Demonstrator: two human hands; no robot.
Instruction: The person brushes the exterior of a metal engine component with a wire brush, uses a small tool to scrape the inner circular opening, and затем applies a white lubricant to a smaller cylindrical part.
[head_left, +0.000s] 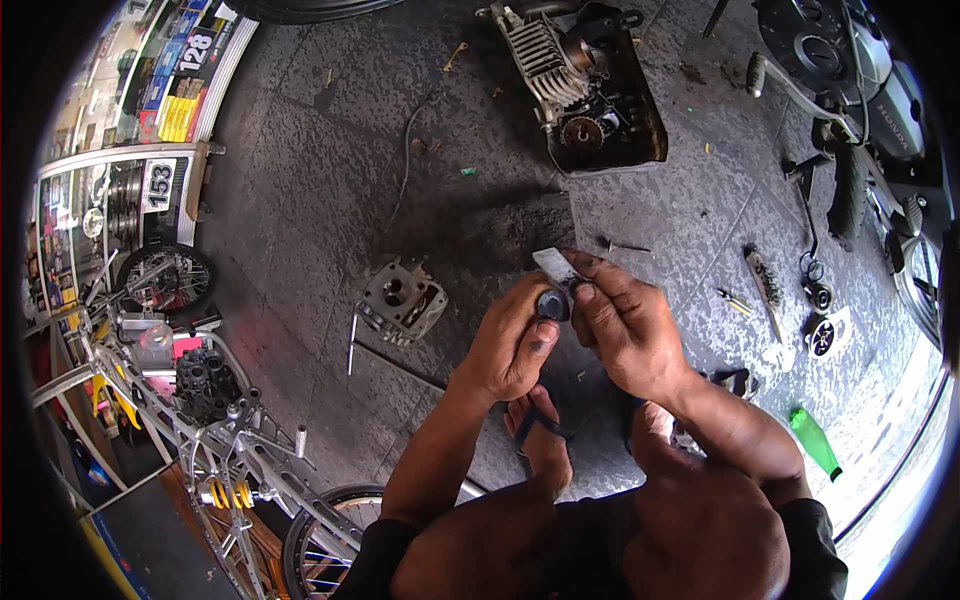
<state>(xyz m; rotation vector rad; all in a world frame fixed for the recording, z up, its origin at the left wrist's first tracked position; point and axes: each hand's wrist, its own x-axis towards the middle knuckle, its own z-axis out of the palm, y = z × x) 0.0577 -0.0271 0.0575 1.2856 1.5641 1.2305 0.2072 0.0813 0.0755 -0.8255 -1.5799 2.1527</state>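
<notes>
Knees (pixel 722 535) bent, left hand (pixel 507 345) and right hand (pixel 638 338) angle together, fingers (pixel 612 277) curled.

Left of the grey cylinder head (pixel 379 298) and the thin rod (pixel 351 348) beside it, the floor (pixel 290 230) gives wide free room until the silver frame (pixel 285 481). Ahead of the hands (pixel 637 338), the black tray (pixel 649 120) with the engine block (pixel 548 65) stands in the way.

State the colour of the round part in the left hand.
The round part in the left hand is nearly black, seen best in the head view.
</notes>
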